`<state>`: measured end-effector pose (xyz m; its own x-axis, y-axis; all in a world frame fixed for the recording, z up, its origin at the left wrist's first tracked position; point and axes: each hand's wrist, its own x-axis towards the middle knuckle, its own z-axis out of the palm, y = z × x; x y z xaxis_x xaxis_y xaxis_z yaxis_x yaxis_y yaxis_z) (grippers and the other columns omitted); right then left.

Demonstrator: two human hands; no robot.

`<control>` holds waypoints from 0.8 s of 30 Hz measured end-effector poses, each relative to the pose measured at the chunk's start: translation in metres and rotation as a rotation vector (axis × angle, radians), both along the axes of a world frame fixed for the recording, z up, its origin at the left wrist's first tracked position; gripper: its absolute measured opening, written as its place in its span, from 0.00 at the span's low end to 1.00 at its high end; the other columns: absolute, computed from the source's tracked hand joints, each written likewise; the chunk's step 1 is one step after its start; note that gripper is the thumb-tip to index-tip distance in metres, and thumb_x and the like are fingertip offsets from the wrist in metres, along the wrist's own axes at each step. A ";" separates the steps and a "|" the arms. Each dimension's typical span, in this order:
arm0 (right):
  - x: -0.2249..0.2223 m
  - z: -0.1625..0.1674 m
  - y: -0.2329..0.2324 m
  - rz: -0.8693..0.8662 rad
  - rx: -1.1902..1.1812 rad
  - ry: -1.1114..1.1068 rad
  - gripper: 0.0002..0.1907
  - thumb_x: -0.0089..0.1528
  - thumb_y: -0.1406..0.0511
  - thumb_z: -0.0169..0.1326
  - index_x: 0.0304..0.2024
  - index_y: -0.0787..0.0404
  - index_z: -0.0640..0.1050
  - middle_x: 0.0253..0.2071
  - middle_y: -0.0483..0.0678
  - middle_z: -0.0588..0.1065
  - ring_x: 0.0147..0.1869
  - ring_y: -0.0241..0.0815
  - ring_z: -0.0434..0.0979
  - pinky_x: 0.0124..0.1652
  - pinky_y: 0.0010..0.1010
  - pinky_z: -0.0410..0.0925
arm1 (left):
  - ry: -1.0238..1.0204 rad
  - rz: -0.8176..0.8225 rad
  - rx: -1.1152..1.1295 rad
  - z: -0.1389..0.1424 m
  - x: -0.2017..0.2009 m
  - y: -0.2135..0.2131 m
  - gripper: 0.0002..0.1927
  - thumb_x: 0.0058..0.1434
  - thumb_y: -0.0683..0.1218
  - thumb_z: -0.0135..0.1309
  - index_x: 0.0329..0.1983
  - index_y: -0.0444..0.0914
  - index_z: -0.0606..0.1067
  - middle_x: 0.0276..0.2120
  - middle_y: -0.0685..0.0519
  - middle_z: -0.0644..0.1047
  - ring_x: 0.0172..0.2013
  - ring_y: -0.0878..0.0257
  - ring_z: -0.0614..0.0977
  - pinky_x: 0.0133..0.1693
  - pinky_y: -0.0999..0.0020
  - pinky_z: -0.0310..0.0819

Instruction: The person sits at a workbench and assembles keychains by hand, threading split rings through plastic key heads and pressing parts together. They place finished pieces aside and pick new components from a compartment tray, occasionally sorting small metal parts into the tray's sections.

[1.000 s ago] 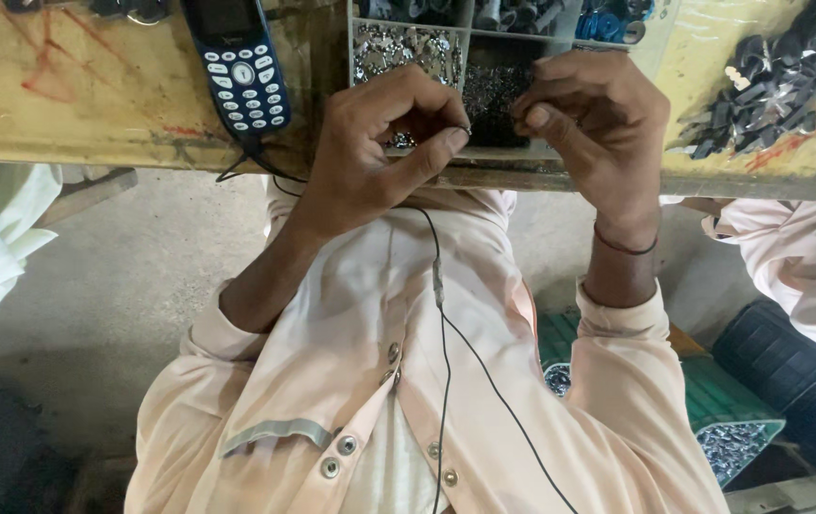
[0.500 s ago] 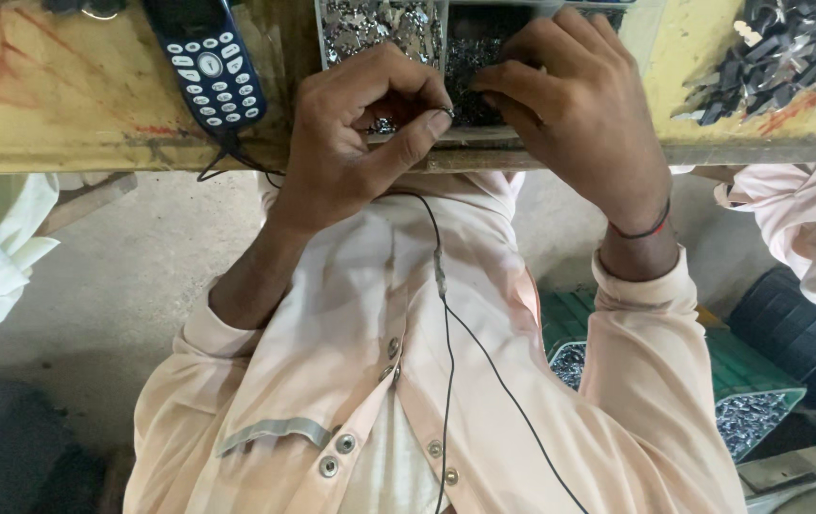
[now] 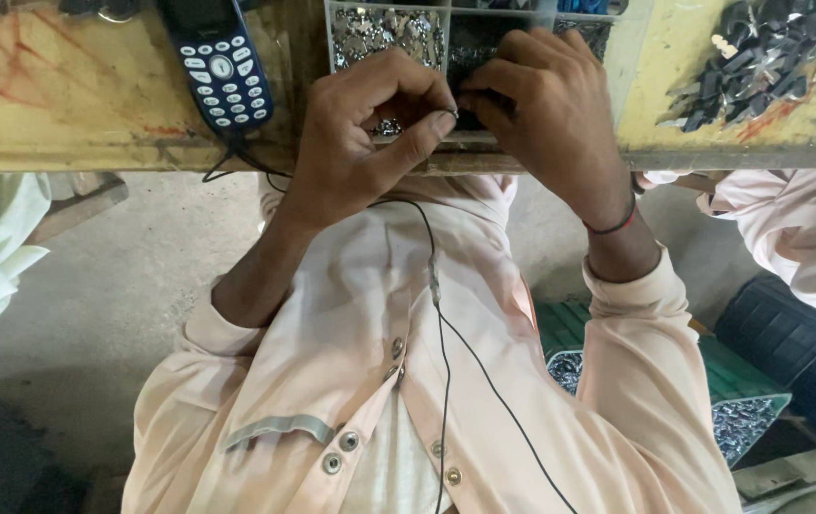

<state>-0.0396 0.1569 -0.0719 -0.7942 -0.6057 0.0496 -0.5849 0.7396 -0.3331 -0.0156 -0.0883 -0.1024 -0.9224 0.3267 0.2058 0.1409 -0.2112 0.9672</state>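
Hands meet at the near edge of the worktop [image 3: 65, 105], right above a divided parts tray [image 3: 629, 57] that sits against that edge. The left hand [image 3: 370, 133] is curled, thumb and forefinger pinched on a small metal piece [image 3: 452, 112] that shows only as a pale glint at the fingertips; its shape, its long axis and the way it points cannot be made out, since the fingers cover nearly all of it. The right hand [image 3: 546, 114] is closed too, fingers bent down toward the same spot, touching the left fingertips; whether it grips the piece as well cannot be told. Under the hands, the tray's left compartment holds shiny metal bits [image 3: 379, 33] and the next holds darker ones, mostly hidden by the right hand; the tray's far side is cut off by the top of the view. A blue keypad phone [image 3: 222, 67] lies on the worktop left of the tray, long axis running from the near edge away, its upper half cut off. A thin black cable [image 3: 441, 343] hangs from the edge down over the person's pale shirt. Toward the right far corner lies a heap of dark small parts [image 3: 760, 57]. Below the worktop at the right stands a green crate [image 3: 732, 371] of metal bits, partly hidden by the right sleeve.
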 end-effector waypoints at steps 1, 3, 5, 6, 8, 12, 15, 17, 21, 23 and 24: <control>-0.002 0.000 0.001 -0.001 -0.006 0.002 0.04 0.64 0.67 0.64 0.38 0.58 0.81 0.35 0.46 0.70 0.46 0.49 0.72 0.47 0.41 0.62 | 0.007 -0.001 -0.003 0.001 -0.002 0.001 0.05 0.75 0.40 0.60 0.48 0.33 0.77 0.41 0.54 0.78 0.39 0.73 0.81 0.41 0.78 0.81; -0.007 -0.001 0.002 0.000 -0.021 -0.007 0.04 0.67 0.67 0.63 0.39 0.59 0.80 0.35 0.49 0.69 0.44 0.50 0.72 0.47 0.42 0.62 | 0.008 0.004 -0.023 0.002 -0.003 0.001 0.05 0.74 0.40 0.59 0.48 0.33 0.77 0.41 0.53 0.78 0.39 0.71 0.81 0.41 0.78 0.80; -0.011 0.000 0.002 0.005 -0.061 -0.058 0.04 0.69 0.69 0.61 0.42 0.61 0.78 0.38 0.50 0.70 0.45 0.52 0.71 0.47 0.41 0.62 | -0.005 0.008 -0.037 0.003 -0.005 0.000 0.05 0.74 0.40 0.59 0.48 0.33 0.77 0.41 0.53 0.78 0.39 0.71 0.81 0.41 0.78 0.80; -0.013 0.001 0.002 0.005 -0.073 -0.079 0.04 0.70 0.69 0.60 0.43 0.62 0.77 0.39 0.50 0.70 0.46 0.53 0.71 0.46 0.41 0.62 | -0.014 0.011 -0.039 0.002 -0.006 0.000 0.05 0.74 0.40 0.60 0.48 0.33 0.77 0.42 0.53 0.78 0.38 0.70 0.81 0.40 0.77 0.79; -0.016 0.005 0.001 0.000 -0.091 -0.114 0.04 0.71 0.70 0.59 0.44 0.63 0.76 0.40 0.51 0.69 0.47 0.54 0.71 0.46 0.41 0.62 | -0.016 0.011 -0.039 0.002 -0.010 -0.001 0.05 0.74 0.40 0.59 0.47 0.33 0.76 0.42 0.54 0.77 0.38 0.70 0.81 0.41 0.77 0.79; -0.022 0.013 -0.001 -0.022 -0.092 -0.126 0.04 0.69 0.72 0.59 0.45 0.64 0.76 0.41 0.51 0.70 0.47 0.53 0.71 0.47 0.40 0.63 | -0.005 -0.010 -0.055 0.001 -0.019 -0.001 0.04 0.74 0.40 0.59 0.46 0.33 0.76 0.39 0.53 0.77 0.38 0.69 0.82 0.42 0.76 0.80; -0.028 0.018 -0.003 0.036 -0.075 -0.060 0.08 0.64 0.72 0.61 0.45 0.63 0.77 0.42 0.51 0.70 0.48 0.53 0.71 0.50 0.41 0.63 | -0.042 -0.029 -0.069 0.004 -0.022 0.000 0.04 0.74 0.39 0.59 0.45 0.32 0.76 0.39 0.53 0.77 0.37 0.69 0.82 0.42 0.76 0.78; -0.034 0.020 -0.005 0.056 -0.048 -0.037 0.09 0.63 0.69 0.64 0.44 0.61 0.78 0.40 0.51 0.68 0.46 0.53 0.70 0.46 0.41 0.63 | -0.033 -0.033 -0.082 0.005 -0.026 0.004 0.05 0.73 0.39 0.60 0.45 0.32 0.76 0.39 0.52 0.77 0.37 0.68 0.82 0.41 0.75 0.78; -0.039 0.023 -0.009 0.079 0.035 0.011 0.11 0.59 0.67 0.67 0.40 0.60 0.77 0.38 0.52 0.67 0.45 0.52 0.70 0.43 0.40 0.62 | -0.001 -0.027 -0.147 0.008 -0.030 0.010 0.05 0.72 0.39 0.61 0.44 0.33 0.76 0.37 0.52 0.76 0.36 0.67 0.81 0.40 0.74 0.76; -0.039 0.024 -0.007 0.075 0.073 0.010 0.12 0.60 0.66 0.67 0.40 0.60 0.75 0.39 0.51 0.67 0.46 0.52 0.70 0.44 0.40 0.62 | -0.005 -0.034 -0.164 0.009 -0.031 0.012 0.06 0.72 0.39 0.61 0.44 0.32 0.76 0.36 0.52 0.76 0.35 0.67 0.81 0.39 0.73 0.76; -0.039 0.024 -0.005 0.074 0.094 0.015 0.13 0.60 0.66 0.67 0.40 0.60 0.74 0.40 0.51 0.67 0.46 0.51 0.70 0.44 0.40 0.62 | -0.005 -0.037 -0.160 0.009 -0.031 0.012 0.06 0.72 0.40 0.61 0.45 0.33 0.76 0.35 0.52 0.76 0.35 0.67 0.81 0.39 0.73 0.75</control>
